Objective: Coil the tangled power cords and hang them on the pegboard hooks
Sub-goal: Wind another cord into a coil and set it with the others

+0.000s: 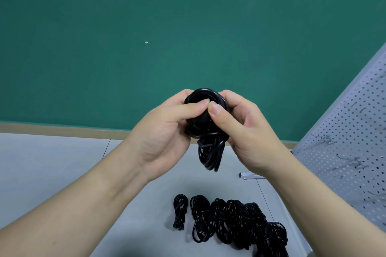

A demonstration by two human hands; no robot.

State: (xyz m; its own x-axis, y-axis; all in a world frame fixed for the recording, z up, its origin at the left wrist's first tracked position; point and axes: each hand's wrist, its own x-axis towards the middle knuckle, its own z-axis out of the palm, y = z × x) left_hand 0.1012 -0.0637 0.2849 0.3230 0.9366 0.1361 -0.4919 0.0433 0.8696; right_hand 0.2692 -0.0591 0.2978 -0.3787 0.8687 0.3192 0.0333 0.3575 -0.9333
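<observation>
Left hand and right hand held coiled black cord at frame centre, above worktop. Both grips curled round coil, thumbs pressed on top, tips touching. Cord's loose loops hung below hands. Pile of cords lay on worktop, lower centre. Pegboard with hooks stood tilted at right edge.

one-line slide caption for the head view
Both hands grip a coiled black power cord above more cords, pegboard at right.
</observation>
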